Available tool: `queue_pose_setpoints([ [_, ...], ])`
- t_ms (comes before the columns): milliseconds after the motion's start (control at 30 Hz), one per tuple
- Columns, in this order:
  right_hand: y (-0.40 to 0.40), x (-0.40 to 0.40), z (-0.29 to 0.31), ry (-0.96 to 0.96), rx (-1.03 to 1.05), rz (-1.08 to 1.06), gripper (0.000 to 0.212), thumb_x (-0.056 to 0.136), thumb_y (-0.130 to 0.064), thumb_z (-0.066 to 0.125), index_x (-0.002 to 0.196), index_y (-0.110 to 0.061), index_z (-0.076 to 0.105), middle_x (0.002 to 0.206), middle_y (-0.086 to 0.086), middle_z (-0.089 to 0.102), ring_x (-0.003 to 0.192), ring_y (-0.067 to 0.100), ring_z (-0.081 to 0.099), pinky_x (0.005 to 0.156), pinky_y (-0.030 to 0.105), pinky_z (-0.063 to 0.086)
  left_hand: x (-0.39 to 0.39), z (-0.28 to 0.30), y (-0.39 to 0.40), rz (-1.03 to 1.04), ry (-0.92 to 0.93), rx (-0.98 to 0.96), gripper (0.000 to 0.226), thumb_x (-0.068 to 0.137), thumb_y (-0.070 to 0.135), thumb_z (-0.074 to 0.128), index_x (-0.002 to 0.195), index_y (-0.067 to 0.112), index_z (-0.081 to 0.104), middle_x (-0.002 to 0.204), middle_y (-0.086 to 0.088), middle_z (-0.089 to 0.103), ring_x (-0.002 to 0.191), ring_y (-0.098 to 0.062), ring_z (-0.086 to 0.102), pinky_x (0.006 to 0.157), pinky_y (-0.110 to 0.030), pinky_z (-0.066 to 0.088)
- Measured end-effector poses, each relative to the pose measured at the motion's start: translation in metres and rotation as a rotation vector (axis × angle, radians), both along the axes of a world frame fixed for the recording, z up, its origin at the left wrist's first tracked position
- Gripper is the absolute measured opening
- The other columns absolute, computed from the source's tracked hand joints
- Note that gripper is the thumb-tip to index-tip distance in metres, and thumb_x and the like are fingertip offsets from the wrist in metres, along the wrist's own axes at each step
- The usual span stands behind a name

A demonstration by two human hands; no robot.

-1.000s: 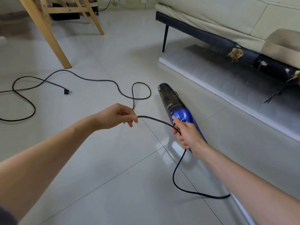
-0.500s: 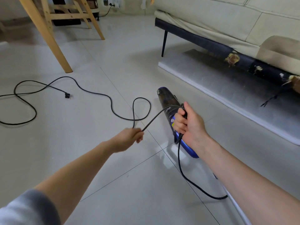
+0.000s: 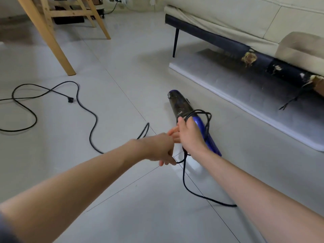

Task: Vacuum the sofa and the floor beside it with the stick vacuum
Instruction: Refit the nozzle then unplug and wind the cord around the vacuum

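Nearest, both forearms reaching forward over the pale tiled floor (image 3: 122, 199). Left hand (image 3: 157, 149) with fingers curled down, pinching the black power cord (image 3: 93, 127) low beside the right wrist. Right hand (image 3: 190, 135) wrapped round the handle of the blue stick vacuum (image 3: 182, 109), fingers closed on a couple of cord loops gathered there. Vacuum lying on the floor, dark dust cup pointing away, roughly parallel to the sofa front. Judged step: cord handling, either winding onto the handle or sorting slack, not suction work; plug (image 3: 70, 99) lying loose on the tiles, well apart from the wall socket (image 3: 121, 0) at the far wall. Next move likely calls for drawing another length through the left fingers without snagging the loop trailing on the floor under the right arm. Further out, cord snaking in wide curves across the left floor, a tripping and tangling risk. Wooden leg (image 3: 52, 42) of a frame at left, open tiles between it and the sofa. To the right, a thin grey mattress (image 3: 245, 95) on the floor partly under the sofa (image 3: 236, 20), its edge a low lip; black sofa leg (image 3: 175, 42) near that corner; torn trim along the dark rail.
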State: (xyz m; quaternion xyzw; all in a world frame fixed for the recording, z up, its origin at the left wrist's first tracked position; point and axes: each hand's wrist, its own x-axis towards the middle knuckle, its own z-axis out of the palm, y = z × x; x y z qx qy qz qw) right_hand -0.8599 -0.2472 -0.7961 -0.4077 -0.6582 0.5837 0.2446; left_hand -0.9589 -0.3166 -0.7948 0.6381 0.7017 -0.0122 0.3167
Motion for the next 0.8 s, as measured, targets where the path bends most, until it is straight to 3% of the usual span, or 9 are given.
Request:
queue_pose_setpoints([
  [100, -0.012, 0.008, -0.012, -0.260, 0.169, 0.169, 0.030, 0.104, -0.033, 0.033, 0.091, -0.008, 0.044, 0.079, 0.010, 0.064, 0.062, 0.015, 0.059, 0.055, 0.028, 0.048, -0.010, 0.026, -0.005, -0.056, -0.045, 0.018, 0.025, 0.088, 0.034, 0.067, 0.073, 0.015, 0.073, 0.056, 0.011, 0.063, 0.051, 0.005, 0.050, 0.049, -0.009, 0.033],
  [200, -0.015, 0.016, -0.019, -0.216, 0.036, 0.334, 0.028, 0.105, -0.029, 0.030, 0.089, -0.007, 0.038, 0.064, 0.022, 0.063, 0.037, 0.023, 0.045, 0.038, 0.025, 0.035, -0.031, 0.046, -0.016, -0.056, -0.100, -0.031, 0.030, 0.085, 0.039, 0.070, 0.064, 0.018, 0.069, 0.054, 0.009, 0.060, 0.047, -0.003, 0.041, 0.046, -0.010, 0.031],
  [267, -0.013, 0.020, -0.016, -0.171, -0.050, 0.347, 0.026, 0.105, -0.024, 0.030, 0.085, -0.009, 0.035, 0.061, 0.021, 0.062, 0.036, 0.022, 0.044, 0.038, 0.024, 0.034, -0.047, 0.053, -0.024, 0.021, -0.159, -0.016, 0.033, 0.085, 0.040, 0.070, 0.063, 0.016, 0.066, 0.053, 0.007, 0.058, 0.047, -0.006, 0.037, 0.047, -0.012, 0.030],
  [400, -0.017, 0.012, -0.013, 0.037, -0.201, 0.249, 0.018, 0.106, -0.017, 0.030, 0.098, -0.005, 0.041, 0.076, 0.021, 0.070, 0.062, 0.028, 0.064, 0.063, 0.028, 0.058, -0.053, 0.041, -0.024, 0.120, -0.198, 0.056, 0.026, 0.084, 0.038, 0.072, 0.071, 0.016, 0.065, 0.054, 0.007, 0.060, 0.047, -0.004, 0.041, 0.047, -0.012, 0.032],
  [500, -0.022, 0.002, -0.012, 0.077, -0.308, 0.195, 0.025, 0.106, -0.018, 0.029, 0.100, 0.000, 0.046, 0.081, 0.024, 0.070, 0.072, 0.035, 0.069, 0.075, 0.039, 0.060, -0.044, 0.025, -0.014, 0.188, -0.192, 0.103, 0.023, 0.086, 0.037, 0.069, 0.079, 0.016, 0.061, 0.060, 0.007, 0.063, 0.050, -0.006, 0.045, 0.051, -0.018, 0.037],
  [600, -0.026, 0.002, -0.010, -0.029, -0.259, 0.265, 0.038, 0.105, -0.022, 0.027, 0.088, 0.001, 0.052, 0.067, 0.020, 0.066, 0.053, 0.030, 0.063, 0.055, 0.031, 0.056, -0.042, 0.019, -0.007, 0.298, -0.277, 0.084, 0.023, 0.086, 0.036, 0.070, 0.088, 0.016, 0.059, 0.065, 0.007, 0.065, 0.058, -0.012, 0.050, 0.057, -0.020, 0.044],
  [667, -0.022, 0.007, -0.011, -0.117, -0.170, 0.228, 0.028, 0.104, -0.023, 0.031, 0.079, -0.012, 0.039, 0.055, 0.010, 0.051, 0.035, 0.015, 0.044, 0.040, 0.020, 0.035, -0.047, 0.021, -0.009, 0.343, -0.385, 0.012, 0.026, 0.087, 0.039, 0.069, 0.092, 0.014, 0.062, 0.066, 0.007, 0.063, 0.061, -0.010, 0.052, 0.061, -0.019, 0.047],
  [733, -0.013, 0.013, -0.015, -0.144, -0.149, 0.113, 0.027, 0.102, -0.021, 0.034, 0.075, -0.017, 0.030, 0.057, 0.004, 0.032, 0.031, 0.006, 0.030, 0.035, 0.017, 0.021, -0.059, 0.025, -0.017, 0.321, -0.501, -0.052, 0.025, 0.091, 0.038, 0.064, 0.091, 0.013, 0.066, 0.064, 0.006, 0.055, 0.058, -0.009, 0.047, 0.063, -0.021, 0.046],
  [800, 0.002, 0.022, -0.020, -0.126, -0.175, -0.035, 0.029, 0.102, -0.020, 0.036, 0.074, -0.019, 0.028, 0.057, 0.001, 0.026, 0.030, 0.005, 0.024, 0.034, 0.015, 0.016, -0.075, 0.025, -0.028, 0.307, -0.594, -0.061, 0.026, 0.097, 0.032, 0.056, 0.092, 0.010, 0.069, 0.065, 0.004, 0.049, 0.061, -0.010, 0.044, 0.070, -0.023, 0.046],
])
